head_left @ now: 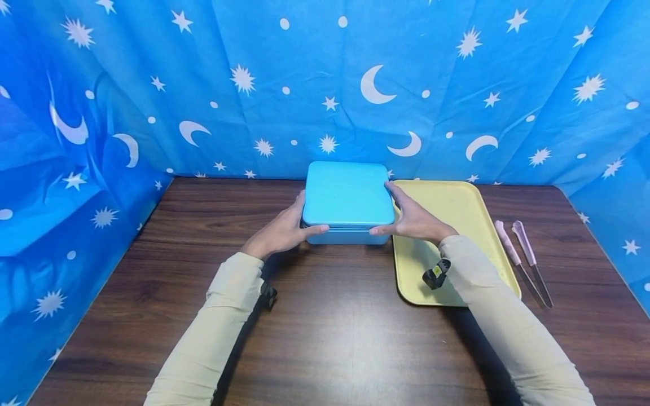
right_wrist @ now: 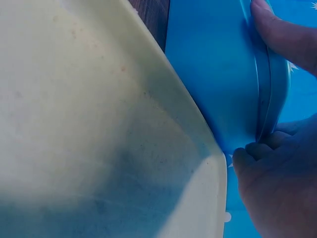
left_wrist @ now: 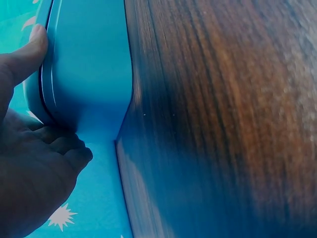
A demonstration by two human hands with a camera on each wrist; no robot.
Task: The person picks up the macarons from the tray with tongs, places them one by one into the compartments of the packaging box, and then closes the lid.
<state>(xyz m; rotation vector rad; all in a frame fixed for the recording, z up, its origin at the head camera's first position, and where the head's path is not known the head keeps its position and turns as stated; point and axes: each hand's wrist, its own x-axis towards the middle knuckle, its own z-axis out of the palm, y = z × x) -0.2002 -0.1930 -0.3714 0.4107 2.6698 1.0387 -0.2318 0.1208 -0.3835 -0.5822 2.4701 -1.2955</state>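
Note:
A light blue box (head_left: 347, 237) with a flat blue lid (head_left: 349, 192) stands on the table near the curtain. At its left front corner my left hand (head_left: 281, 226) grips the lid edge, thumb across the front and fingers bent along the side. My right hand (head_left: 413, 217) holds the opposite corner the same way. The left wrist view shows the left thumb (left_wrist: 30, 52) at the seam between lid and box, fingers curled under the lid's rim. In the right wrist view the right thumb (right_wrist: 282, 32) presses the lid's edge; the fingertips on the far side are partly hidden.
A pale yellow tray (head_left: 457, 206) lies right beside the box, under my right forearm. Farther right are metal tongs (head_left: 533, 276) with pink ends, spread in a narrow V. A blue curtain (head_left: 304, 51) with white stars and moons hangs behind the brown wooden table (head_left: 325, 327).

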